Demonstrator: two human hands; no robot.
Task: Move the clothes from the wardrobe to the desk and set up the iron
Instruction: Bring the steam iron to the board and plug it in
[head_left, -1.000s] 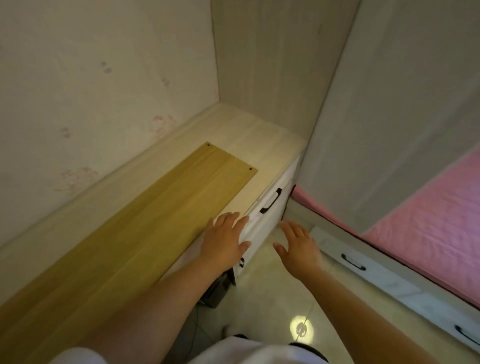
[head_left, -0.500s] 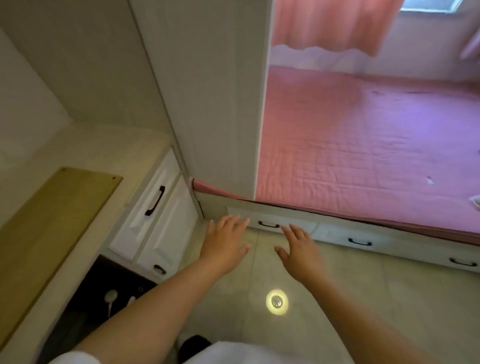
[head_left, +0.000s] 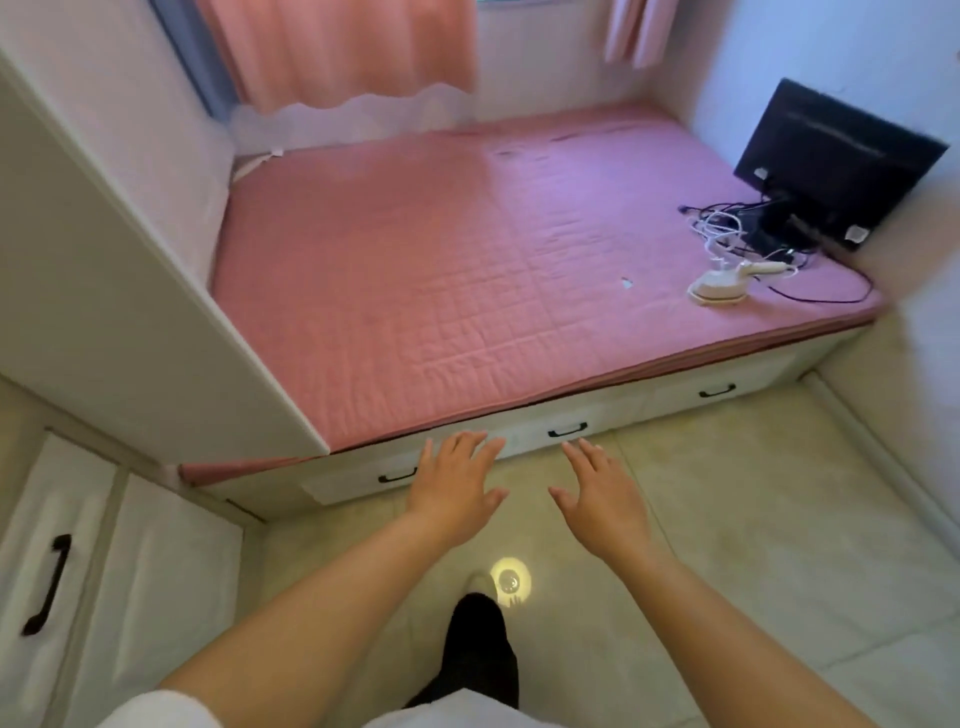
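Observation:
A small white iron (head_left: 719, 287) lies on the pink bed mattress (head_left: 467, 270) at its right side, beside a tangle of black and white cables (head_left: 737, 228). My left hand (head_left: 452, 488) and my right hand (head_left: 602, 499) are stretched out in front of me over the floor, fingers spread and holding nothing. Both hover just before the bed's white drawer fronts (head_left: 566, 430). No clothes and no wardrobe interior are visible. A tall white cabinet panel (head_left: 104, 270) stands at the left.
A black monitor (head_left: 831, 161) leans against the right wall on the bed. Pink curtains (head_left: 337, 52) hang at the back. White desk drawers with black handles (head_left: 47, 587) sit at the lower left. The beige tiled floor (head_left: 727, 519) stretches ahead, with my dark trouser leg (head_left: 478, 654) below.
The view has swung right, from the desk top with its wooden board to the bed. The iron and monitor have come into sight. Both hands stay spread and hold nothing.

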